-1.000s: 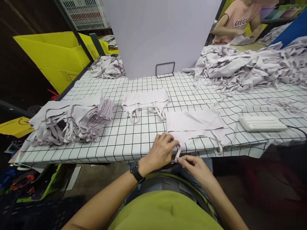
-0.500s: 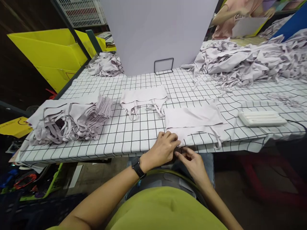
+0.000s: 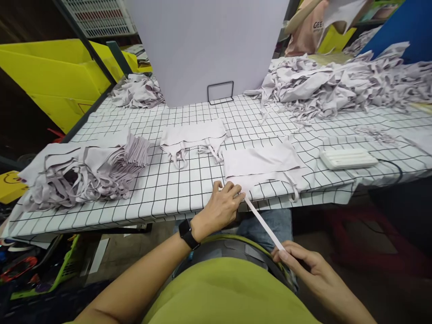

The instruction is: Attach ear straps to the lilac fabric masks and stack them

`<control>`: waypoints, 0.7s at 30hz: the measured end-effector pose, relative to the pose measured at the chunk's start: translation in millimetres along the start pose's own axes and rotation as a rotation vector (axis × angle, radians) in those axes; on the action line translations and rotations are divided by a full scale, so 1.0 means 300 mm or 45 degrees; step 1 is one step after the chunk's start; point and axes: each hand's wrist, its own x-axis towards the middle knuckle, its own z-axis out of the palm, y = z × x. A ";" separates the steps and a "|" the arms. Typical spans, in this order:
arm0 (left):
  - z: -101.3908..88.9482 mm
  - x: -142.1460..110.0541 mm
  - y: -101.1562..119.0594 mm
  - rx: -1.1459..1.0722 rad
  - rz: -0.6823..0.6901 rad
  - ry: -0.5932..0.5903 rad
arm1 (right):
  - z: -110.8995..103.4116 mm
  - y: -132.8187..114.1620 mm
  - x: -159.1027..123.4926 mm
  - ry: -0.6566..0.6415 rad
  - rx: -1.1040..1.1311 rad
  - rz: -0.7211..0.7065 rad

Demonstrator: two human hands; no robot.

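A pale pinkish camisole top (image 3: 259, 162) lies flat near the table's front edge, one strap hanging at its right. At its lower left corner, my left hand (image 3: 224, 202) is closed on the fabric strap (image 3: 263, 222) where it meets the garment. My right hand (image 3: 305, 263) pinches the far end of that strap, which is stretched straight toward my body over the table edge. Another camisole top (image 3: 194, 134) lies with its straps down, a little farther back. To the left rises a stack of folded tops (image 3: 91, 168) with bunched straps.
A white ridged device (image 3: 347, 159) with a black cord sits on the right of the checked tablecloth (image 3: 168, 193). Loose fabric heaps (image 3: 330, 85) fill the back right. A large pale board (image 3: 209, 49) stands at the back, and a co-worker (image 3: 307, 29) holds fabric beyond.
My right hand has moved down and to the right, away from my left hand, drawing the strap out straight. The co-worker has raised a piece of fabric. The view has shifted slightly.
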 end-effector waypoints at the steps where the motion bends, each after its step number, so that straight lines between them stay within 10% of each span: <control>1: -0.002 0.001 0.002 0.004 0.000 -0.001 | -0.007 -0.004 -0.019 0.013 -0.007 0.033; 21: 0.017 0.005 -0.002 0.094 -0.025 0.088 | -0.048 0.051 -0.112 0.114 0.420 0.380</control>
